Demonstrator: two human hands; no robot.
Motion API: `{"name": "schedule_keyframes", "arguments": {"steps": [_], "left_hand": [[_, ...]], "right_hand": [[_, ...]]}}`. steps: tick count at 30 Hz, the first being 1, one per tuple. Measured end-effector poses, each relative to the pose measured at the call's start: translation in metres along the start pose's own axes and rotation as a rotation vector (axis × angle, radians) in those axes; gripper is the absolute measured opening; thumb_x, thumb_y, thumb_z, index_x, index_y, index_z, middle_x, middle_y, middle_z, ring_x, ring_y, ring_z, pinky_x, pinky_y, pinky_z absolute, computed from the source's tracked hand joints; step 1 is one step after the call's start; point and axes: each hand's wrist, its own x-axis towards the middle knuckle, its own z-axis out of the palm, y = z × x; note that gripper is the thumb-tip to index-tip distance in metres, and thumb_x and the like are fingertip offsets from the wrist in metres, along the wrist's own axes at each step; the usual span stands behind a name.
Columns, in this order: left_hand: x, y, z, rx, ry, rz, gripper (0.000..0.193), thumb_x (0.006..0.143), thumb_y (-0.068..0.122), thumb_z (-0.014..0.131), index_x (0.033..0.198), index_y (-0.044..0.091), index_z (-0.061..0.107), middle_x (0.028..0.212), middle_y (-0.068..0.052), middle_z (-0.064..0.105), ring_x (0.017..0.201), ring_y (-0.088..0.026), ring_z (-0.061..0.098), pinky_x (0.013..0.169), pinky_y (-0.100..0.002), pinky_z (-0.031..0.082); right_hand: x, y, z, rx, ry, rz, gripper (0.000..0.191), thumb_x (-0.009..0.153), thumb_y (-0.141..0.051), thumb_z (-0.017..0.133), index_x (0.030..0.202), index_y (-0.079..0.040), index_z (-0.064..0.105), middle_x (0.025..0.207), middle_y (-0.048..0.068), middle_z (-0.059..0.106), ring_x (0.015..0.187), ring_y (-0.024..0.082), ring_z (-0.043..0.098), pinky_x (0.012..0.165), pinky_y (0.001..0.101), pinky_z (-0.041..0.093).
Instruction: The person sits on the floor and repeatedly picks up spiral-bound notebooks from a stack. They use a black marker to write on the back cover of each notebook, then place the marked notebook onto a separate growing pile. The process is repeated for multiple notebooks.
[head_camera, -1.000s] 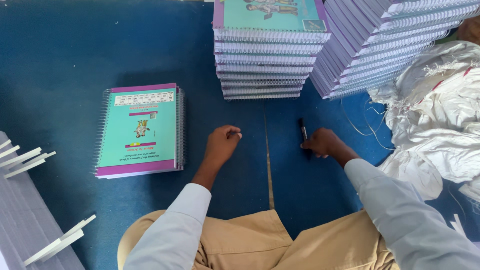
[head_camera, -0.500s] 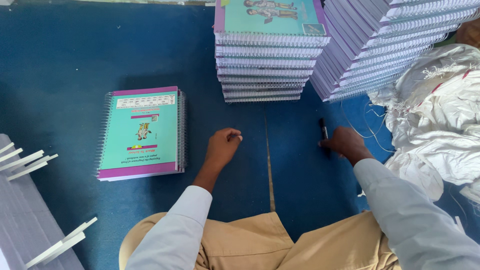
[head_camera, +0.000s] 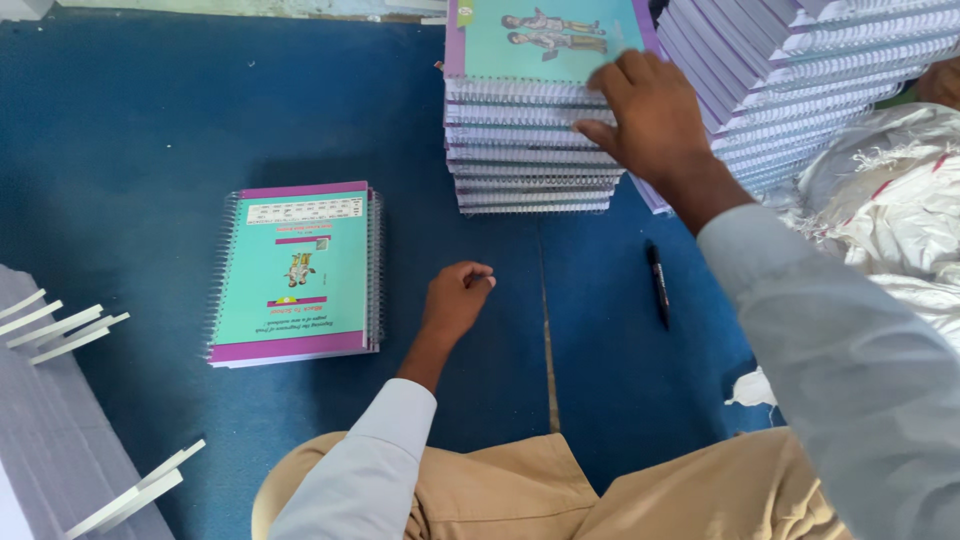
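My right hand (head_camera: 650, 115) reaches up to the tall stack of spiral-bound notebooks (head_camera: 530, 150), fingers spread over the top teal-and-purple cover and the stack's right edge. It grips nothing that I can make out. A black marker (head_camera: 658, 283) lies on the blue floor below that hand, free of it. My left hand (head_camera: 455, 300) rests on the blue floor in a loose fist, holding nothing. To its left lies a small pile of the same notebooks (head_camera: 295, 272), teal cover up.
A second, leaning stack of notebooks (head_camera: 800, 80) fills the upper right. White woven sacking (head_camera: 890, 220) lies at the right. Grey sheets with white strips (head_camera: 60, 400) sit at the lower left. My tan trousers (head_camera: 520, 500) are at the bottom.
My right hand has let go of the black marker, which now lies on the floor, and has risen to the top of the middle stack. The left hand has barely moved.
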Motion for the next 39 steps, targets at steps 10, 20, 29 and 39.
{"name": "schedule_keyframes", "arguments": {"steps": [10,20,29,39], "left_hand": [[0.006,-0.007,-0.001,-0.095,0.019,0.083,0.027,0.088,0.018,0.072,0.111,0.004,0.076,0.092,-0.008,0.076,0.08,-0.015,0.071,0.074,-0.03,0.056],[0.007,-0.002,-0.005,-0.112,0.001,0.018,0.028,0.088,0.019,0.071,0.111,0.005,0.076,0.086,-0.007,0.075,0.076,-0.014,0.069,0.07,-0.029,0.055],[0.007,-0.007,-0.007,-0.108,0.015,0.069,0.026,0.089,0.019,0.071,0.111,0.005,0.076,0.093,-0.007,0.075,0.083,-0.015,0.071,0.077,-0.029,0.056],[0.002,-0.001,-0.006,-0.119,-0.009,0.034,0.027,0.089,0.019,0.07,0.111,0.005,0.076,0.089,-0.007,0.075,0.08,-0.016,0.07,0.073,-0.03,0.055]], "right_hand": [[0.048,0.009,0.026,-0.124,-0.267,-0.02,0.049,0.079,-0.034,0.086,0.119,-0.012,0.068,0.115,0.008,0.065,0.111,0.029,0.061,0.094,0.0451,0.046],[0.061,-0.012,0.044,-0.261,-0.244,0.044,0.046,0.072,-0.024,0.082,0.112,-0.009,0.066,0.109,0.011,0.066,0.103,0.032,0.064,0.079,0.0459,0.053],[0.056,-0.015,0.054,-0.31,-0.159,0.008,0.03,0.078,-0.027,0.078,0.102,-0.01,0.07,0.107,0.011,0.065,0.1,0.031,0.064,0.075,0.0465,0.052],[0.049,-0.021,0.042,-0.422,-0.168,0.127,0.017,0.071,-0.016,0.076,0.086,-0.012,0.069,0.097,0.004,0.062,0.094,0.026,0.061,0.078,0.0447,0.048]]}}
